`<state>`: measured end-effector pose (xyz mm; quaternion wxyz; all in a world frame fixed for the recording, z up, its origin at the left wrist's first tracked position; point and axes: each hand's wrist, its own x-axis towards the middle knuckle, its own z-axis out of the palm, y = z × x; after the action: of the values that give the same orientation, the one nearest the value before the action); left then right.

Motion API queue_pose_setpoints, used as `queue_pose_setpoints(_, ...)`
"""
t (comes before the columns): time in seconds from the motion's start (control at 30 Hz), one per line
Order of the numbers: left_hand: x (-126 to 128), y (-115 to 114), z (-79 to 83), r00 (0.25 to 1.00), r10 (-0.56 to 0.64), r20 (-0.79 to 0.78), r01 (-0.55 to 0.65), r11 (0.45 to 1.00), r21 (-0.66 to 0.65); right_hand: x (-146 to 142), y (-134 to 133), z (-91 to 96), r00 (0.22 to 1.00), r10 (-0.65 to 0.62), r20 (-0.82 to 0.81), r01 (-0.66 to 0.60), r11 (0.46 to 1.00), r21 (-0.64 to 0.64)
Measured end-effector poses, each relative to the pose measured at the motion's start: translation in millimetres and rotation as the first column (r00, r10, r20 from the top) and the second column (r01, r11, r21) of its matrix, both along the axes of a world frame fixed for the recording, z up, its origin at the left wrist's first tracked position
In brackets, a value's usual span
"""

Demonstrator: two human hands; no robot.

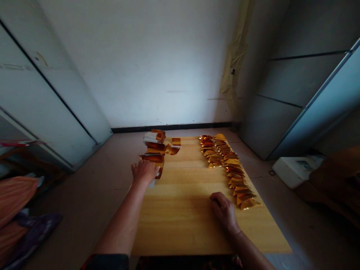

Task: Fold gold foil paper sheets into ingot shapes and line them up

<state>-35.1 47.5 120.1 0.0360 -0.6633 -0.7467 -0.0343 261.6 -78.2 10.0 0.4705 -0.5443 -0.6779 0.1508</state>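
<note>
My left hand reaches to the near left pile of gold foil paper sheets. Its fingers are bent down on the sheets, closed on the foil paper, and they hide part of the pile. Behind that pile lie two more bundles of curled sheets, the middle one and the far one. My right hand rests on the wooden table, fingers curled in with nothing visible in them. To its right, pointed folded gold foil pieces stand overlapping in long rows.
The light wooden table stands before a white wall. Grey cabinets rise at the right, above a white box on the floor. Orange and purple cloth or bags lie at the left.
</note>
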Motion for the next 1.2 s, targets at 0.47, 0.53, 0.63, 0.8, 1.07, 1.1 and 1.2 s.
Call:
queue_pose_setpoints(0.47, -23, 2, -10.9, 0.992, -0.119, 0.046, 0.124, 0.984, -0.131, 1, 1, 3.0, 1.000, 0.020, 0.010, -0.019, 1.000, -0.024)
queue_pose_setpoints(0.53, -30, 7, -16.0, 0.982, -0.175, 0.067, 0.180, 0.981, -0.067, 1, 1, 2.4, 1.000, 0.019, 0.008, -0.019, 0.999, -0.033)
queue_pose_setpoints(0.63, -41, 12, -25.7, 0.960, -0.237, 0.146, 0.236, 0.971, 0.028, 1, 1, 1.3, 1.000, 0.015, 0.007, -0.014, 0.999, -0.046)
queue_pose_setpoints(0.8, -52, 14, -39.4, 0.881, -0.289, 0.375, 0.237, 0.955, 0.180, 1, 2, 1.6, 1.000, 0.019, 0.002, -0.019, 0.997, -0.073)
queue_pose_setpoints(1.07, -59, 23, -50.6, 0.809, -0.404, 0.426, 0.309, 0.910, 0.277, 1, 4, -1.3, 1.000, 0.009, 0.013, -0.009, 0.998, -0.067)
queue_pose_setpoints(1.1, -60, 24, -51.9, 0.812, -0.427, 0.397, 0.334, 0.899, 0.283, 1, 4, -1.8, 1.000, 0.008, 0.015, -0.007, 0.998, -0.064)
queue_pose_setpoints(1.2, -61, 27, -55.4, 0.843, -0.451, 0.293, 0.380, 0.885, 0.270, 2, 5, -2.6, 1.000, 0.010, 0.015, -0.009, 0.998, -0.062)
